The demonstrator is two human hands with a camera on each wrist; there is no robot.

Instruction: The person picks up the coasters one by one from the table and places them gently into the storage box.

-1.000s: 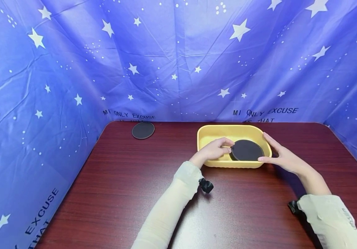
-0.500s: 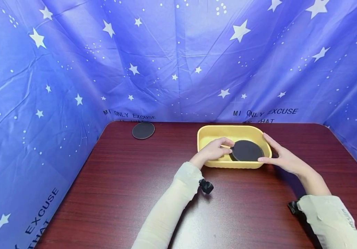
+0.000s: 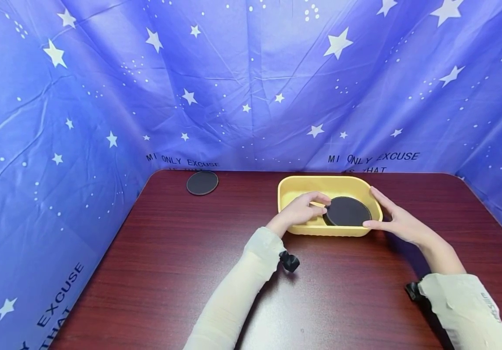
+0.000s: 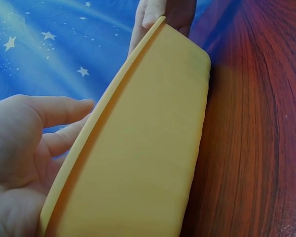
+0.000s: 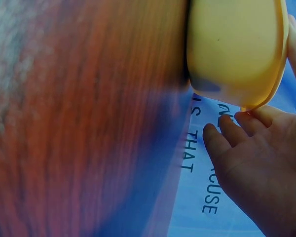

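Note:
A yellow rectangular tub (image 3: 323, 231) stands on the table towards its back right. Inside its right half lies a round black coaster (image 3: 348, 211), with a dark, thick-looking left edge. My left hand (image 3: 300, 210) reaches over the near rim and pinches that edge between thumb and fingers. In the left wrist view the tub's wall (image 4: 133, 133) hides these fingertips. At the tub's right end my right hand (image 3: 402, 223) grips the rim, thumb on the near side and index finger at the far corner. The right wrist view shows its other fingers (image 5: 219, 140) below the rim.
Another round black coaster (image 3: 202, 183) lies at the back left of the dark red wooden table (image 3: 181, 262). A blue star-printed curtain (image 3: 251, 87) hangs behind and along both sides. Black straps (image 3: 289, 261) sit at the sleeve cuffs.

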